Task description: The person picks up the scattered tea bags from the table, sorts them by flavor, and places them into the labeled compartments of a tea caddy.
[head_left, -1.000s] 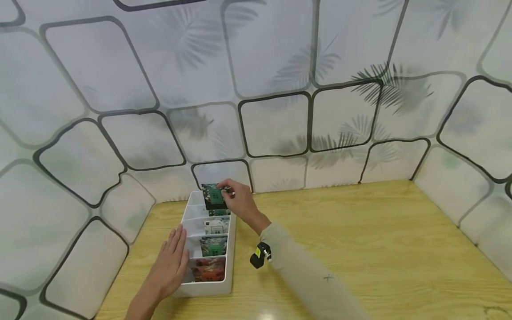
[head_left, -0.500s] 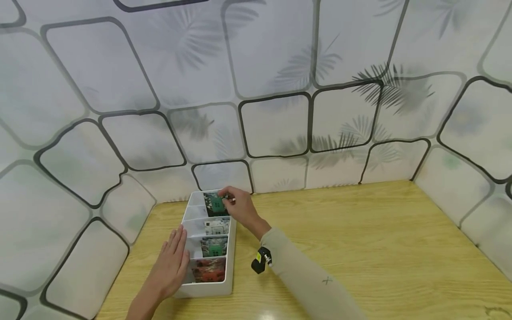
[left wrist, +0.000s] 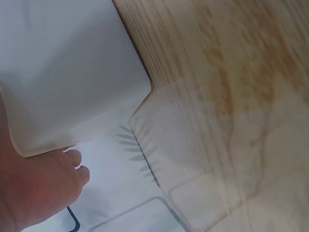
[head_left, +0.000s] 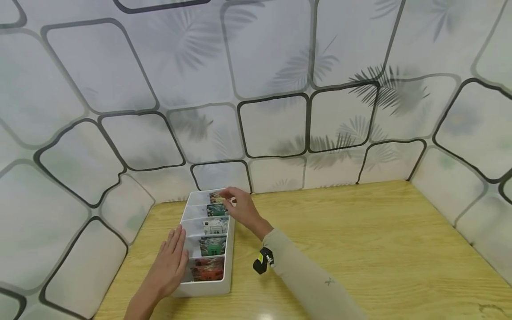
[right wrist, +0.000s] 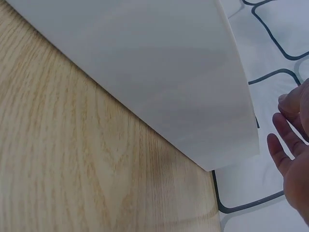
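A long white divided box point(head_left: 202, 290) stands on the table at the left. Small picture cards fill the right side of its compartments: reddish cards point(head_left: 209, 269) at the front, then green-marked cards point(head_left: 213, 246), pale cards point(head_left: 216, 226), dark green cards point(head_left: 216, 210) and yellowish-red ones point(head_left: 216, 197) at the back. My left hand point(head_left: 169, 264) lies with straight fingers along the box's left side. Over the far right rim is my right hand point(head_left: 243, 209), thumb and fingers apart. The right wrist view shows that hand point(right wrist: 295, 154) with loose fingers holding nothing, beyond the box wall point(right wrist: 169, 77).
The wood-grain table point(head_left: 340, 240) extends to the right of the box. Patterned wall covering point(head_left: 276, 129) rises close behind the box's far end and along both sides. A black device point(head_left: 262, 261) is strapped at my right wrist.
The dark green card that my right hand held up has gone down into the second compartment from the back, and the hand has let go. My left hand has stayed in place.
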### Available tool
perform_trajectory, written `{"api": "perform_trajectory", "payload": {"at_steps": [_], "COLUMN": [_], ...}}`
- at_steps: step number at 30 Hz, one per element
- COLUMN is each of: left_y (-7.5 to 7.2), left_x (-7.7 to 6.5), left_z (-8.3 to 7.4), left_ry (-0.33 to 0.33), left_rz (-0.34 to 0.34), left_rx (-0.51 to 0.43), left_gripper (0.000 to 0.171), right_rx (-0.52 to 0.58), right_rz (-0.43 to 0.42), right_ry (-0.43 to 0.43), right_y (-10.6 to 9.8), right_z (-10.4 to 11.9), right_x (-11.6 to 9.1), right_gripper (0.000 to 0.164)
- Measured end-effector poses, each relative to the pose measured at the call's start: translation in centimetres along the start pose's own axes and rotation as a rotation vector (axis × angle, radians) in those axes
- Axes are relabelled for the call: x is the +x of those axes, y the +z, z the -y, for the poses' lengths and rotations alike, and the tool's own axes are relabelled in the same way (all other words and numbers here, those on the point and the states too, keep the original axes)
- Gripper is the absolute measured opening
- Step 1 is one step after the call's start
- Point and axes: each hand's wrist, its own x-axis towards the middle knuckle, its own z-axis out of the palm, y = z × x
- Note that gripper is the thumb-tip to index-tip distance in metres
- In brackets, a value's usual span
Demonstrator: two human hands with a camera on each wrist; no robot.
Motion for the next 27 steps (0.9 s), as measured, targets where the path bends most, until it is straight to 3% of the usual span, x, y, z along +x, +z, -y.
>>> {"api": "perform_trajectory", "payload": {"at_steps": [8, 19, 27], "left_y": [0.1, 0.5, -0.7], "left_x": [0.0, 0.5, 0.4], "left_z": [0.4, 1.5, -0.2], "left_ry": [-0.006, 0.038, 0.015], "left_rz": [0.010, -0.002, -0.016], "left_rx": [-0.028, -0.046, -0.038], "left_gripper": [0.058, 0.059, 0.056], "right_rx": [-0.011, -0.162, -0.185], "right_rz": [0.043, 0.151, 0.096], "right_ry": [0.018, 0.069, 0.070], "right_y": [-1.6, -6.4, -10.3], "right_z": [0.2, 1.5, 2.1], "right_x": [-1.5, -4.6, -7.6], "right_gripper": [0.026, 0.046, 0.051]}}
